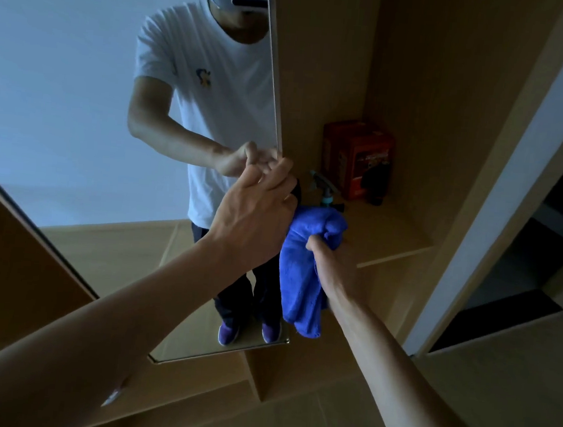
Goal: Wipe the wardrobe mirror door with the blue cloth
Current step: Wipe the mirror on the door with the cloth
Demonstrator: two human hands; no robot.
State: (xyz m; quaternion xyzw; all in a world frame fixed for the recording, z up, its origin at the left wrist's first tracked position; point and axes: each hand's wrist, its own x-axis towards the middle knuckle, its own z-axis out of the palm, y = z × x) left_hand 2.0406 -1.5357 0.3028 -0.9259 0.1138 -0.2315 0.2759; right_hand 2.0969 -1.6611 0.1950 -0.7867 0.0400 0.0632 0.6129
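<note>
The wardrobe mirror door (80, 96) fills the left half of the view and stands swung open, its free edge running down the middle. My left hand (256, 211) grips that edge at mid height, fingers curled around it. My right hand (329, 254) is closed on a bunched blue cloth (306, 269), which hangs down just right of the door edge, in front of the wardrobe opening. The cloth does not touch the glass. The mirror reflects a person in a white T-shirt.
Inside the open wardrobe, a red box (358, 158) and a spray bottle (325, 191) stand on a wooden shelf (393, 235). A wooden side panel (499, 163) rises on the right, with a dark doorway (545, 267) beyond it. Wooden floor lies below.
</note>
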